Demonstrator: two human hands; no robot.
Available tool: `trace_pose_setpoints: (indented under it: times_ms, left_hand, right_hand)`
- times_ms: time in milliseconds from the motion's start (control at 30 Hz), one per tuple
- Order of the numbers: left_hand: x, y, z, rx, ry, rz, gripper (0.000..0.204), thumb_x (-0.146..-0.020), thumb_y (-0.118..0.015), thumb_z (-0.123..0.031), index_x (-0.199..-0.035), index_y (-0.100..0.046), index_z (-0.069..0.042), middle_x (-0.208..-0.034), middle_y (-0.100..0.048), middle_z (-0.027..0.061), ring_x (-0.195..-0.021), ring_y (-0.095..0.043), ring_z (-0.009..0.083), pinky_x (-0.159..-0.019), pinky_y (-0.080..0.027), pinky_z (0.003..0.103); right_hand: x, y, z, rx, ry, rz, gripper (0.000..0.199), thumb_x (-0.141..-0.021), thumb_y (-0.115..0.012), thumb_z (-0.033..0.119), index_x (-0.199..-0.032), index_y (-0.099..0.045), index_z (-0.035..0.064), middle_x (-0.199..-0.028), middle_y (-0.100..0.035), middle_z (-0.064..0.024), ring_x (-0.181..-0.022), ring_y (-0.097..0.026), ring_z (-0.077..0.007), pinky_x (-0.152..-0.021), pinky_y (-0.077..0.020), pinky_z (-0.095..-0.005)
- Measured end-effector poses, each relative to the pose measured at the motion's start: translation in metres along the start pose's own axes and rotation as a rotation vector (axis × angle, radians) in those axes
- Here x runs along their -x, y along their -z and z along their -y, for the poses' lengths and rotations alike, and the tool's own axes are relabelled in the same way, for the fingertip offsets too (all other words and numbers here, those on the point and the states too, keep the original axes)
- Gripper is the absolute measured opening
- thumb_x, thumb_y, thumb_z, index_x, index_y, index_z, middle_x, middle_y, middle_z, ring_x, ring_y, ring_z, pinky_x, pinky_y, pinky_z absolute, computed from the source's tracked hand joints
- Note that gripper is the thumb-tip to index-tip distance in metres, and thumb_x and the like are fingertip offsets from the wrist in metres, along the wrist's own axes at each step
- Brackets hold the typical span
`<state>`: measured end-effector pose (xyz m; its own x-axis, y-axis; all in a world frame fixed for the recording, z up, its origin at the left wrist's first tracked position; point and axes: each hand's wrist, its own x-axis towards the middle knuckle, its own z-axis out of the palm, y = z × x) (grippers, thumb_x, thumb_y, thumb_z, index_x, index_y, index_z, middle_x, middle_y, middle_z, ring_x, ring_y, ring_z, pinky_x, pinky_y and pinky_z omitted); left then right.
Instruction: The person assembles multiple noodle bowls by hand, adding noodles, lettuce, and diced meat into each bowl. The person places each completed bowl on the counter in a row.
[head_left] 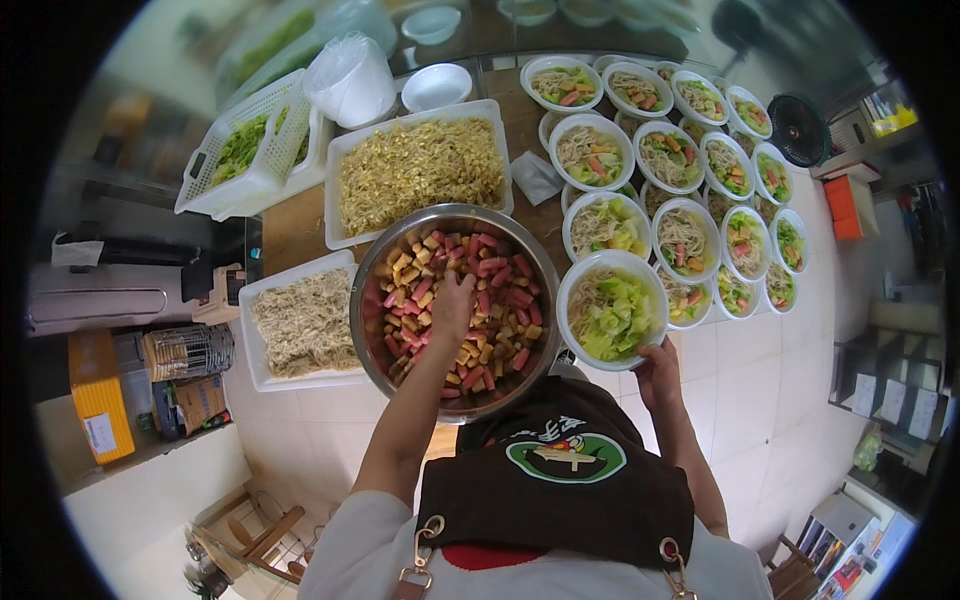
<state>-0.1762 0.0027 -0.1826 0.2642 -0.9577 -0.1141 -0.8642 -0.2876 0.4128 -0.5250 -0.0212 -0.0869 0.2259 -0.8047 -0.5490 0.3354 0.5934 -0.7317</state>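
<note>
In the big round steel bowl (455, 310), the left hand (452, 305) pinches, apparently, soft, slippery pink and yellow cut pieces (500, 300), best scooped loosely, while right of it the right hand (655, 370) grips the light white bowl of noodles and cabbage (612, 310) by its rim.

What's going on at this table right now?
A person in a dark apron has the left hand down in a big metal bowl of pink and yellow chopped pieces. The right hand grips the rim of a white bowl holding noodles and green leaves. Many filled white bowls crowd the table to the right; white trays of noodles and shredded food sit beyond.
</note>
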Motion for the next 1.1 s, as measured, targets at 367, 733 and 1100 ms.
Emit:
trace_pose_setpoints:
  times_ms: [367,733,1100]
  left_hand:
    - [0.017,0.045,0.009,1.758,0.442,0.150,0.024,-0.092,-0.043,-0.007,-0.115,-0.051,-0.003,-0.102,-0.059,0.0068,-0.085,-0.060,0.0143,-0.067,-0.054,0.024]
    - [0.016,0.012,0.033,0.607,0.108,-0.005,0.019,-0.089,-0.050,-0.011,-0.106,-0.052,-0.004,-0.090,-0.055,0.0086,-0.074,-0.059,0.0218,-0.063,-0.046,0.032]
    - [-0.013,0.001,-0.009,0.113,-0.042,-0.087,0.027,-0.082,-0.054,-0.008,-0.107,-0.045,-0.005,-0.104,-0.049,0.0193,-0.083,-0.058,0.0378,-0.067,-0.049,0.045]
  right_hand:
    - [0.009,0.009,-0.010,-0.025,-0.012,0.009,0.051,-0.077,-0.046,0.006,-0.126,-0.037,-0.0013,-0.117,-0.053,-0.0153,-0.102,-0.057,-0.0263,-0.085,-0.0490,-0.0390]
    - [0.016,0.002,-0.009,-0.051,-0.007,0.004,0.050,-0.076,-0.048,0.008,-0.124,-0.039,-0.0012,-0.114,-0.053,-0.0138,-0.100,-0.057,-0.0250,-0.083,-0.0495,-0.0380]
    - [0.022,-0.002,-0.012,-0.074,0.002,-0.010,0.049,-0.075,-0.047,0.004,-0.124,-0.040,-0.0007,-0.111,-0.055,-0.0141,-0.093,-0.060,-0.0239,-0.077,-0.0534,-0.0368]
